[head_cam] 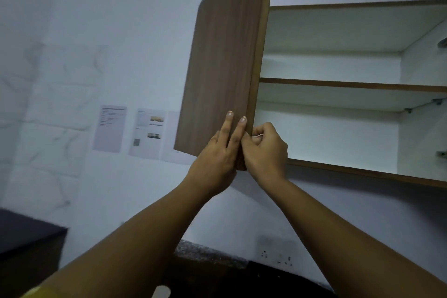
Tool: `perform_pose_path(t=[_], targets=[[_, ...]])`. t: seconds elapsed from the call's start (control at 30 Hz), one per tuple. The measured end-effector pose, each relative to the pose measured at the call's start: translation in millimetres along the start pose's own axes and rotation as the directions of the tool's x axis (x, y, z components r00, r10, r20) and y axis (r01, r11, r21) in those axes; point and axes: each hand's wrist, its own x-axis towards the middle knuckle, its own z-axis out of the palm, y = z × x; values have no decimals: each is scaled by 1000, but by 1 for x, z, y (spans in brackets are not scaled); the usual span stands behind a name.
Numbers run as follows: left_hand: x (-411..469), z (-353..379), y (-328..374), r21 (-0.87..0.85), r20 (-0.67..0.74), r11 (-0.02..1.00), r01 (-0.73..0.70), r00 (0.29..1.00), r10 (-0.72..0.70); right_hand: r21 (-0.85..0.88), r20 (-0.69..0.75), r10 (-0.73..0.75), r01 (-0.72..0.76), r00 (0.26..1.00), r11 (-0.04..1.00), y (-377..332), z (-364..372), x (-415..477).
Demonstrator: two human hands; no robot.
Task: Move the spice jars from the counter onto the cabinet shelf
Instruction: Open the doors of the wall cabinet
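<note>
A brown wooden cabinet door [222, 68] stands swung out from a white wall cabinet. Both my hands are at its lower edge. My left hand [217, 152] lies flat on the door's outer face, two fingers stretched upward. My right hand [264, 150] curls around the door's edge from the inner side. Inside the cabinet, the lower shelf [338, 147] and the middle shelf [350, 84] are white with brown front trim, and I see nothing standing on them. No spice jars are in view.
Printed paper sheets [150, 133] are stuck on the white wall left of the door. A speckled counter edge [208, 254] and a dark surface lie below my arms. A dark block [26, 239] sits at the lower left. Hinges [441, 42] show on the cabinet's right wall.
</note>
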Motion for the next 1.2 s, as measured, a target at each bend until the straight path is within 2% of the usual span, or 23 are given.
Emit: perform_pose_path(t=[0.2,0.33,0.5,0.6,0.73,0.87,1.2], targets=[[-27,-57,-15,98,13,987,128,991,-129,89,97,-38,30,995,996,-53,34,-29],[-45,-90,-32,153,-7,953,262,965,-264,158,187,-63,34,980,987,-84,62,-42],[-70,-130,-70,63,-98,928,367,928,-361,81,459,-94,63,884,995,-104,100,-50],[-82,-147,-98,9,-161,902,431,891,-425,61,545,-115,97,830,993,-115,132,-63],[-102,-172,-144,-21,-194,890,456,871,-451,151,573,-73,-18,816,988,-143,184,-82],[-112,-188,-180,-3,-169,897,442,884,-436,219,536,-84,-42,840,975,-159,221,-96],[-119,-197,-207,-68,-187,917,393,898,-398,197,484,0,-109,875,974,-155,259,-98]])
